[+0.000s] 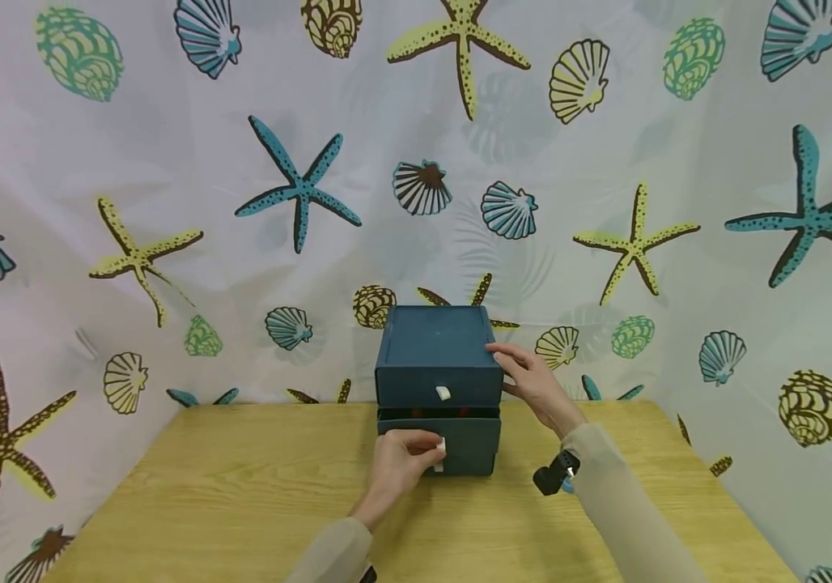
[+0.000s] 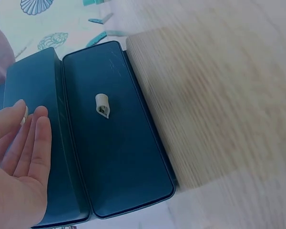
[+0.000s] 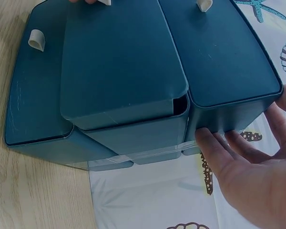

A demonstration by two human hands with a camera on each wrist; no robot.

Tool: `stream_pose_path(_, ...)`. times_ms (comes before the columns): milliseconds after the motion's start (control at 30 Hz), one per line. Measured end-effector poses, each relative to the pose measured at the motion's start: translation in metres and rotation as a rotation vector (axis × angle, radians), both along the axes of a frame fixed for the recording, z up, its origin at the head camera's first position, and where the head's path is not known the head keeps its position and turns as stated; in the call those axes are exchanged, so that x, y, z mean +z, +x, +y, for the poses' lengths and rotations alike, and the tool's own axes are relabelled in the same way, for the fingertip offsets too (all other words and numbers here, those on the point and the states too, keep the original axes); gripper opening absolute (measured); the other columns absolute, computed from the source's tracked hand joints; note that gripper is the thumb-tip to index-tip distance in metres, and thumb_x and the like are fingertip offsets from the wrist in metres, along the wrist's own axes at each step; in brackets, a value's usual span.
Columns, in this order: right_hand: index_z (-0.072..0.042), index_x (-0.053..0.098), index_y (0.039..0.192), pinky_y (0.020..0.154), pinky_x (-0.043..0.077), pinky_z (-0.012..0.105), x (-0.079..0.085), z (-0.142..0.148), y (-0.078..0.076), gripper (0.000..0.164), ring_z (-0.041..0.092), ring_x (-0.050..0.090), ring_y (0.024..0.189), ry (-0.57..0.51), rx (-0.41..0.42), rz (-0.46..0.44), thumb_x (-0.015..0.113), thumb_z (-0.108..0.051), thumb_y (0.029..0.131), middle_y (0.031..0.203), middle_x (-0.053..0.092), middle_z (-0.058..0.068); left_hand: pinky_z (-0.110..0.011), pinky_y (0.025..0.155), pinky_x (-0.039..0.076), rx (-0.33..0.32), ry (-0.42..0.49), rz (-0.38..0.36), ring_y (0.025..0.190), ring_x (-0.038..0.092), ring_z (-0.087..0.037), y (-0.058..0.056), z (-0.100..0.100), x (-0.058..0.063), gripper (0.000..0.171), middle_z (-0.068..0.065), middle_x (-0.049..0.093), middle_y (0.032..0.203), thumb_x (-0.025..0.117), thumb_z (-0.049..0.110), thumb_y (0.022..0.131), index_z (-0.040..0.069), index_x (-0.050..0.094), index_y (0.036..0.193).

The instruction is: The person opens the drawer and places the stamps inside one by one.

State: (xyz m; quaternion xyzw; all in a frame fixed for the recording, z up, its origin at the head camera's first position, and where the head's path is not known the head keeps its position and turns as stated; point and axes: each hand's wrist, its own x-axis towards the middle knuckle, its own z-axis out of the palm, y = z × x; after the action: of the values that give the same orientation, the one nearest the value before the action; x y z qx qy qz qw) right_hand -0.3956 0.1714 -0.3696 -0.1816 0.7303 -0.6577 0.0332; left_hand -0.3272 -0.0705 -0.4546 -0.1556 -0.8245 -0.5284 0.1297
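A dark blue cabinet (image 1: pixel 436 336) holds three stacked drawers, each with a small white pull tab. The middle drawer (image 3: pixel 124 62) stands partly out, with a dark gap above its front in the head view. My left hand (image 1: pixel 396 465) pinches that drawer's white tab (image 1: pixel 441 444) between thumb and fingers. In the left wrist view the left hand (image 2: pixel 19 167) covers most of this tab. My right hand (image 1: pixel 532 385) rests against the cabinet's right side near the top, fingers extended. The right wrist view shows its fingertips (image 3: pixel 205 136) touching the side by the top drawer (image 3: pixel 224 52).
The bottom drawer (image 2: pixel 114 138) is pushed in, its tab (image 2: pixel 102 105) hanging free. A wooden table (image 1: pixel 256 486) carries the cabinet. Behind it hangs a white cloth (image 1: pixel 358 121) printed with shells and starfish. A dark wrist device (image 1: pixel 556 474) sits on the right wrist.
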Motion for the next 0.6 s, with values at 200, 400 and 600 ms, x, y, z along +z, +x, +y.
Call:
stream_pose_path(200,-0.012,0.048,0.145,0.113,0.033,0.057,-0.002,0.001,-0.001,0.044,0.033,0.021,0.150,-0.004,0.005,0.000,0.046,-0.030,0.105,0.160,0.026,0.011,-0.022,0.067,0.057,0.017,0.008,0.014,0.084,0.072,-0.016,-0.005,0.001,-0.004,0.019,-0.007,0.076,0.097,0.077,0.013,0.085,0.008,0.078,0.103)
stream_pose_path(400,-0.011,0.047,0.145,0.113,0.033,0.057,-0.003,0.001,0.000,0.044,0.034,0.021,0.150,-0.010,0.000,-0.001,0.046,-0.030,0.105,0.161,0.025,0.011,-0.022,0.069,0.057,0.015,0.010,0.018,0.085,0.071,-0.017,-0.008,0.001,-0.005,0.019,-0.007,0.076,0.098,0.076,0.014,0.085,0.009,0.078,0.103)
stream_pose_path(600,-0.012,0.048,0.145,0.114,0.032,0.057,-0.004,0.000,-0.003,0.043,0.034,0.021,0.150,-0.012,-0.016,0.001,0.046,-0.030,0.105,0.162,0.023,0.010,-0.022,0.068,0.057,0.024,0.007,0.017,0.085,0.071,-0.017,-0.013,0.001,-0.005,0.019,-0.006,0.076,0.098,0.077,0.015,0.085,0.010,0.078,0.103)
